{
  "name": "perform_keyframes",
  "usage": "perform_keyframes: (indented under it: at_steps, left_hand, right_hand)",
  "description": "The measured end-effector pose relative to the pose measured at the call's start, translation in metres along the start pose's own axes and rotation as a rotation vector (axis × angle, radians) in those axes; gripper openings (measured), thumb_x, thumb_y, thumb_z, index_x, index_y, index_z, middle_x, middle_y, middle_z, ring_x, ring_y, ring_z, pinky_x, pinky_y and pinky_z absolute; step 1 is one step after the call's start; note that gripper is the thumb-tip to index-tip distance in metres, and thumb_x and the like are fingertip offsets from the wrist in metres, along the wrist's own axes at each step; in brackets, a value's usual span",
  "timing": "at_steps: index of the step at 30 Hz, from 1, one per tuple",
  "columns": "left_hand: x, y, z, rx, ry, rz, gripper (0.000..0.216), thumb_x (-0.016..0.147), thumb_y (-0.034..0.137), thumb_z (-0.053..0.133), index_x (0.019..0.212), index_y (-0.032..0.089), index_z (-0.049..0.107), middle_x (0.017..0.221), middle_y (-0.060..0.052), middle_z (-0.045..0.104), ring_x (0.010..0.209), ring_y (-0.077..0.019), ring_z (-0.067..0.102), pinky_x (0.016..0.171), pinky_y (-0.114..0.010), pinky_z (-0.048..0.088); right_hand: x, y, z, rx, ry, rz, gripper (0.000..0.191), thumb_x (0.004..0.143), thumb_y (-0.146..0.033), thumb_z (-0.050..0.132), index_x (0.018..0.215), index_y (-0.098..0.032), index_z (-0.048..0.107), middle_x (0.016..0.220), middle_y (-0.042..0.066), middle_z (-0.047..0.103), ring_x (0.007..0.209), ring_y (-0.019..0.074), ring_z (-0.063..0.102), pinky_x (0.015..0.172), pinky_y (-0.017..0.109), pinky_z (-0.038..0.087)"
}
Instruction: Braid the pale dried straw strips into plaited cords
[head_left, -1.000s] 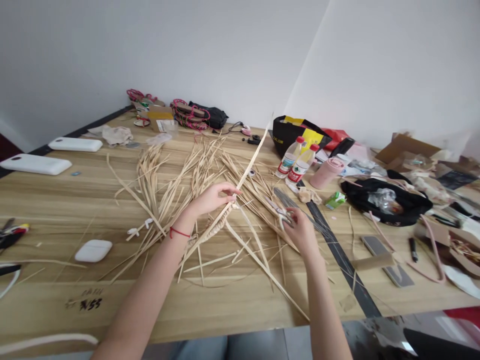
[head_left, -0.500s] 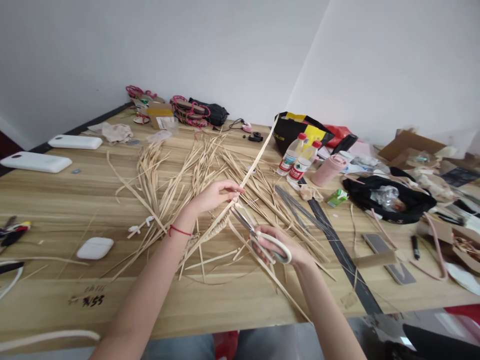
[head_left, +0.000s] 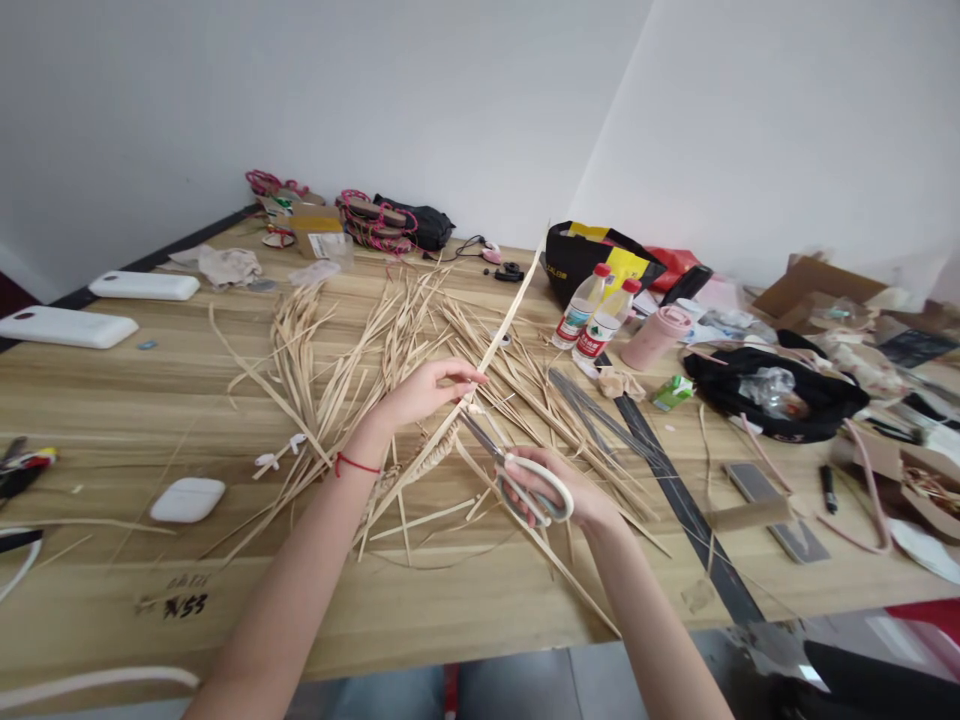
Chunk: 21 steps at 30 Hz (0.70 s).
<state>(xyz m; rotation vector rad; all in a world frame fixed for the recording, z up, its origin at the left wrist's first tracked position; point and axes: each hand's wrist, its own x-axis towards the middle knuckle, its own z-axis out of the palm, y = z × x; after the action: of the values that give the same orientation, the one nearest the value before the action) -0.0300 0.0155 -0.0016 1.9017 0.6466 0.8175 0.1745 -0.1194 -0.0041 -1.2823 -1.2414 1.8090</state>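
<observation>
Pinched in the fingers of my left hand [head_left: 431, 390] is a pale flat strip [head_left: 511, 312], which slants up and away to the right. Below that grip a braided piece [head_left: 437, 450] of the same material rests among loose strips. My right hand [head_left: 551, 488] is closed round the white handles of a pair of scissors [head_left: 551, 480]. The scissors' metal blades point up and left at the braid's end, just under my left fingertips. Whether the blades touch a strip I cannot tell. Bundles of loose strips [head_left: 300, 350] fan out over the wooden table behind my hands.
Two water bottles [head_left: 600, 325], a pink cup [head_left: 656, 337] and a black-and-yellow bag [head_left: 570, 262] stand at the back right. A black pouch [head_left: 712, 385] lies further right. On the left are a white earphone case [head_left: 187, 499] and two white power banks [head_left: 67, 327].
The scissors and my right hand have shifted slightly to the left. My left hand keeps its pinch on the strip. The whole view has moved a little.
</observation>
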Motion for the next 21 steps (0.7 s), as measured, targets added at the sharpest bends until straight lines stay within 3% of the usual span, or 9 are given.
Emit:
perform_keyframes:
  at_steps: [11, 21]
  left_hand:
    - [0.001, 0.007, 0.004, 0.001, -0.001, -0.019, 0.020, 0.084, 0.026, 0.058, 0.100, 0.018, 0.067, 0.111, -0.006, 0.064, 0.106, -0.0186, 0.058, 0.092, -0.036, 0.048]
    - [0.001, 0.003, 0.008, 0.005, 0.007, 0.009, 0.020, 0.085, 0.022, 0.056, 0.100, 0.019, 0.068, 0.110, -0.006, 0.064, 0.104, -0.0171, 0.059, 0.091, -0.033, 0.048]
  right_hand:
    - [0.003, 0.004, -0.010, 0.060, 0.038, 0.006, 0.038, 0.074, -0.056, 0.064, 0.075, -0.018, 0.060, 0.056, -0.002, 0.056, 0.037, 0.0076, 0.047, 0.032, 0.019, 0.036]
    - [0.001, 0.002, -0.014, -0.035, 0.040, 0.011, 0.045, 0.074, -0.060, 0.062, 0.077, -0.015, 0.058, 0.057, -0.001, 0.060, 0.039, 0.0073, 0.050, 0.034, 0.017, 0.039]
